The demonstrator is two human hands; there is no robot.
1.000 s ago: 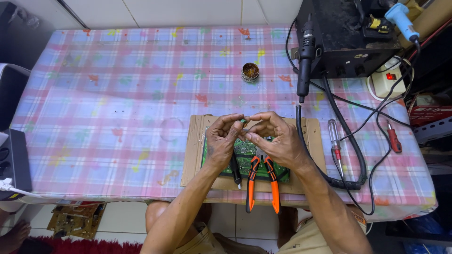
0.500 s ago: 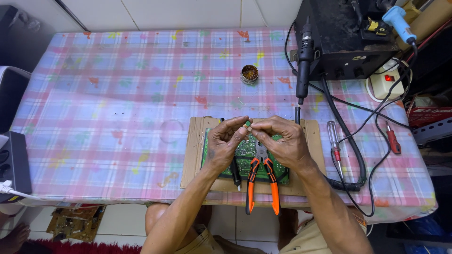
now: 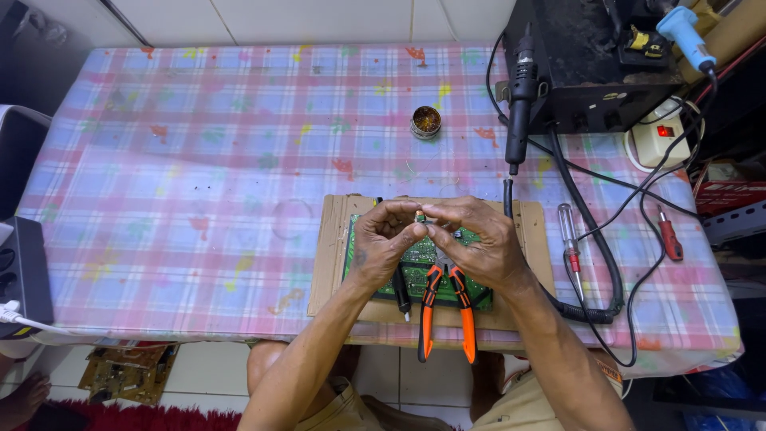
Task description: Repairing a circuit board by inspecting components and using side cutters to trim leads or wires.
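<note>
My left hand (image 3: 385, 239) and my right hand (image 3: 476, 241) meet fingertip to fingertip just above a green circuit board (image 3: 416, 256). Between the pinched fingers sits a small dark part (image 3: 420, 216), too small to identify. The board lies on a cardboard sheet (image 3: 330, 257) at the table's near edge. Orange-handled pliers (image 3: 447, 313) rest on the board below my hands, handles toward me. A thin black pen-like tool (image 3: 401, 292) lies beside them, under my left wrist.
A black rework station (image 3: 592, 57) stands at the far right, its black handpiece (image 3: 520, 97) hanging down and cables looping past the cardboard. A small round tin (image 3: 426, 121) sits mid-table. Two screwdrivers (image 3: 568, 236) (image 3: 669, 238) and a white power strip (image 3: 657, 137) lie right.
My hands have stayed over the board; the fingertips have shifted slightly and closed together on the small part. The pliers and the other tools have not moved.
</note>
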